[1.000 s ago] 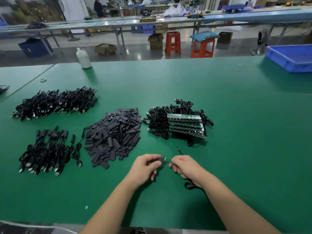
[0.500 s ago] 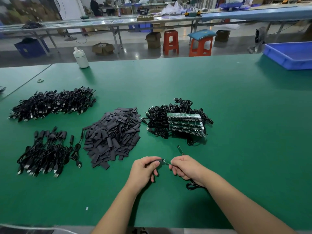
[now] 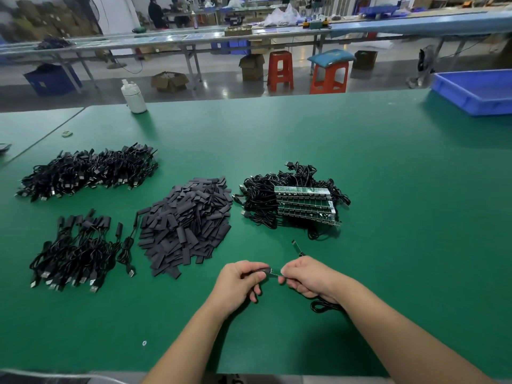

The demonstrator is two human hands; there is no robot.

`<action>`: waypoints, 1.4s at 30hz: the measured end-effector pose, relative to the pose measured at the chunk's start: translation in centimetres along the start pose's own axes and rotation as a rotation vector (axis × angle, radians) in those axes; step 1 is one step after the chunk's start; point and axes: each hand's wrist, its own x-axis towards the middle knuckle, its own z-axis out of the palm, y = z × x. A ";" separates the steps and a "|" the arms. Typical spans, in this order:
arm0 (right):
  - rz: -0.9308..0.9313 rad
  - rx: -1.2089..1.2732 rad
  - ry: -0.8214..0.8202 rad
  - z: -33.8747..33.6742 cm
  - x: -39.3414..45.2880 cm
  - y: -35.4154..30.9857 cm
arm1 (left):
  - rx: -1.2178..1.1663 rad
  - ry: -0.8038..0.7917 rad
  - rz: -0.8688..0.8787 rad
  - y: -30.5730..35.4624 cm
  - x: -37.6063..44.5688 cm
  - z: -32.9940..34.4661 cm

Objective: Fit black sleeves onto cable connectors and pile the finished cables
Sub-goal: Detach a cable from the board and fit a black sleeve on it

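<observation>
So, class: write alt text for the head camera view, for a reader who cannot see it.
Two bare hands work over a green table: the left hand pinches a black sleeve while the right hand holds a cable connector at its opening. Beyond lie a pile of loose sleeves and three heaps of black cables.

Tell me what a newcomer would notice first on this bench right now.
Probably the two hands near the front edge: the left hand pinches a black sleeve and the right hand holds a cable connector. Behind them, the heap of loose sleeves sits mid-table, with the unfinished cables and green boards to its right.
</observation>
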 end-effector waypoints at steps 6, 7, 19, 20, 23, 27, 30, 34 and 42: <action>0.007 0.001 -0.021 0.0 0.1 0.0 | 0.033 -0.085 -0.014 0.3 0.2 -0.5; 0.005 0.006 -0.023 0.0 0.2 0.0 | 0.046 -0.086 -0.008 0.4 0.2 -0.6; -0.010 0.002 -0.050 0.1 0.2 0.1 | 0.129 -0.183 -0.009 1.4 0.6 -2.1; -0.009 -0.002 -0.048 0.1 0.2 0.0 | 0.141 -0.181 -0.005 1.4 0.6 -2.2; -0.002 -0.016 -0.041 0.1 0.1 -0.1 | 0.185 -0.167 0.019 1.4 0.7 -2.1; 0.001 -0.033 -0.053 0.1 -0.1 -0.1 | 0.263 -0.143 0.087 1.4 0.7 -1.8; -0.009 -0.041 -0.060 0.1 -0.2 -0.1 | 0.338 -0.156 0.125 1.5 0.6 -1.9; -0.028 -0.061 -0.073 0.2 -0.2 -0.1 | 0.529 -0.164 0.228 1.9 0.5 -1.9; -0.085 -0.068 -0.119 0.0 -0.4 0.0 | 0.604 -0.221 0.245 2.7 0.5 -0.3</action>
